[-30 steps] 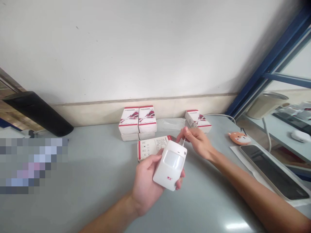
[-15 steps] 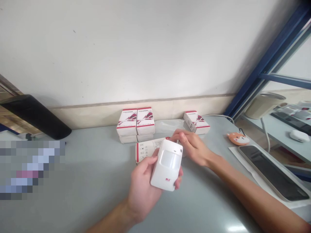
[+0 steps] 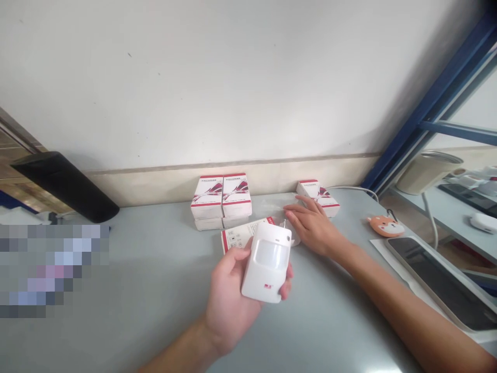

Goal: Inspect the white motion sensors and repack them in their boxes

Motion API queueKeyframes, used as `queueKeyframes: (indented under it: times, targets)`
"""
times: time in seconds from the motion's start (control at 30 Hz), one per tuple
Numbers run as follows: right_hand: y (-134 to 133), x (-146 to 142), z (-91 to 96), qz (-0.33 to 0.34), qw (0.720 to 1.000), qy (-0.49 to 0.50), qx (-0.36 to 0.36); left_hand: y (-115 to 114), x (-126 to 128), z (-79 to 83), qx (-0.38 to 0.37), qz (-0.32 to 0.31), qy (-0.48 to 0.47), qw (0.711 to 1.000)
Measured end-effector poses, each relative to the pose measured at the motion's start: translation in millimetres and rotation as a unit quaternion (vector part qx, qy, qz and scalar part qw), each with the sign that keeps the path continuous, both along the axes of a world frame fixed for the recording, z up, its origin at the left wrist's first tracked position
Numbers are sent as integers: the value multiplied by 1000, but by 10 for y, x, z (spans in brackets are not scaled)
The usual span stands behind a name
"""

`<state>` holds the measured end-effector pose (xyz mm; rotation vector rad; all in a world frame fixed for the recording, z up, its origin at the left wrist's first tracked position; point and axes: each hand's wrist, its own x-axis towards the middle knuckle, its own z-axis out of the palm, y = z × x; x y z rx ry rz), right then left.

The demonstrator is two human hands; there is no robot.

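Sensor [image 3: 266, 264] is unpacked, gripped by left hand [image 3: 232, 298], antenna [image 3: 284, 223] tip showing; right hand [image 3: 312, 226] at 2 o'clock is open; what remains is unclear.

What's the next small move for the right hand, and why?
I'd probably have the right hand pinch the clear plastic: its fingers are spread close by, apparently holding nothing, though I can't tell whether they touch it. The left hand already has the white device gripped, so the right seems free.
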<state>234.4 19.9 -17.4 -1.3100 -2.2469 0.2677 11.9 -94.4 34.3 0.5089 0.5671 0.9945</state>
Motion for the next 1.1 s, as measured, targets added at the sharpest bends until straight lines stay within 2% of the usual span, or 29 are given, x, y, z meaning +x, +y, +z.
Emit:
queueKeyframes:
  times: [0.1,0.23,0.43,0.6,0.8,0.93,1.1]
  targets:
    - [31,38,84,-32,997,41,51,5,-12,11,0,8,-4,1000]
    - [80,119,216,-71,979,122,146,21,-32,-1,-5,9,-24,1000]
    - [109,213,244,-118,963,204,131,63,-89,-33,-37,13,-75,996]
    - [94,215,273,-92,959,212,163,82,-97,1,-51,21,-93,994]
    - [27,111,299,-55,950,243,189,72,-85,-19,-63,-7,-81,995]
    - [-44,23,294,-24,952,226,203,63,-102,-41,-62,-30,-72,995]
    - [-100,-29,310,9,948,222,229,69,-102,-22,-72,-22,-60,995]
